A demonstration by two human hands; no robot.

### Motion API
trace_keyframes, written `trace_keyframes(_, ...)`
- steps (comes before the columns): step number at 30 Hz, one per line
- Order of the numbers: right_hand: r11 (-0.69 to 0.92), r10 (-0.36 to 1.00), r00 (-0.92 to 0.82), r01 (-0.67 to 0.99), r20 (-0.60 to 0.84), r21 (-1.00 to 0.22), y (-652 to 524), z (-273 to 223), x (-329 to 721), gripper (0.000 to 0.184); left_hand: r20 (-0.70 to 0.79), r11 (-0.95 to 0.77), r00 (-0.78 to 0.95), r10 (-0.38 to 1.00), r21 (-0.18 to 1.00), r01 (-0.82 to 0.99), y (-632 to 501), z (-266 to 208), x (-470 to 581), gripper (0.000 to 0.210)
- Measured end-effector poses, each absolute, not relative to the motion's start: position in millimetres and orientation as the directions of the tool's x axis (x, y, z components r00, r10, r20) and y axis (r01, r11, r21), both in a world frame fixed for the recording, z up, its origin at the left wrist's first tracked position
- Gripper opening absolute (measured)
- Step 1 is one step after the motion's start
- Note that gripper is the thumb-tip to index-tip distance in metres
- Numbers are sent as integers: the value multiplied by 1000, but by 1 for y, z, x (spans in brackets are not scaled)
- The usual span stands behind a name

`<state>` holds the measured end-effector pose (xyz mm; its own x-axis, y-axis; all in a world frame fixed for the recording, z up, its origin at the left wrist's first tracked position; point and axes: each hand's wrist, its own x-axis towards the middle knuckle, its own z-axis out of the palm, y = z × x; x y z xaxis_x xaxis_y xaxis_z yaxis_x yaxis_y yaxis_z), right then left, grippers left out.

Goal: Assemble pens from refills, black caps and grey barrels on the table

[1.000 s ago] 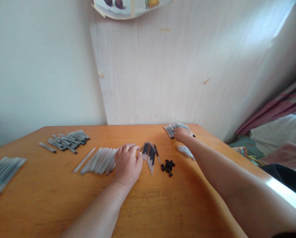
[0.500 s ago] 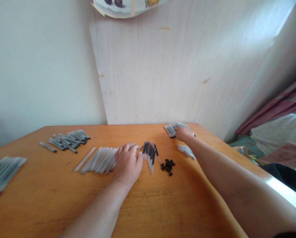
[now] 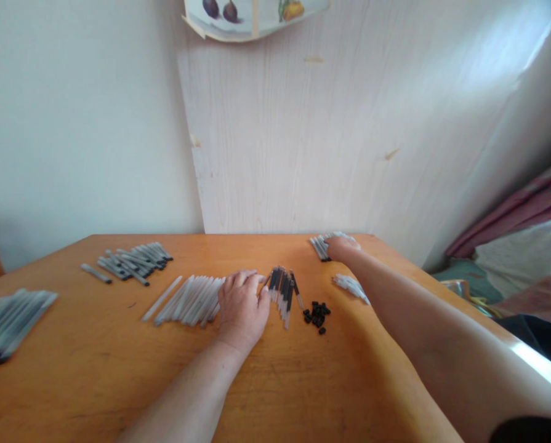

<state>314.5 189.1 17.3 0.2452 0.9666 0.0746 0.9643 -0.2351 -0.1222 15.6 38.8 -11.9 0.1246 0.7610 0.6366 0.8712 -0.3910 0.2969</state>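
Note:
My left hand (image 3: 242,304) rests palm down, fingers stretched forward, over the right end of a row of translucent pen barrels (image 3: 189,299). Beside its thumb lie several pen refills (image 3: 283,289) with black ink; one slanting refill is close to the fingertips. My right hand (image 3: 344,248) reaches to the back right, on a row of translucent pen pieces with black ends (image 3: 320,248). Its fingertips are mostly hidden, so what they grip does not show. Small black plugs (image 3: 316,314) and a little heap of whitish tips (image 3: 350,287) sit nearer, below the right forearm's left side.
A pile of translucent pens with dark ends (image 3: 134,261) lies at the back left, and another bundle (image 3: 14,323) at the left edge. The wooden table (image 3: 275,394) meets a pale wall (image 3: 293,147). Bedding (image 3: 524,252) shows beyond its right edge.
The view has shifted slightly, so everything sits a little lower and further right. Both hands keep about the same places on the table.

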Motion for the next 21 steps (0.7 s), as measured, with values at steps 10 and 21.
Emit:
trace_keyframes(10, -196, 981, 196, 981, 1, -19, 202, 14, 318, 39, 629, -387, 119, 768, 308, 869, 38, -13, 16, 22)
trace_keyframes(21, -224, 974, 225, 974, 39, -31, 198, 17, 312, 39, 629, -392, 122, 768, 310, 866, 39, -12, 17, 22)
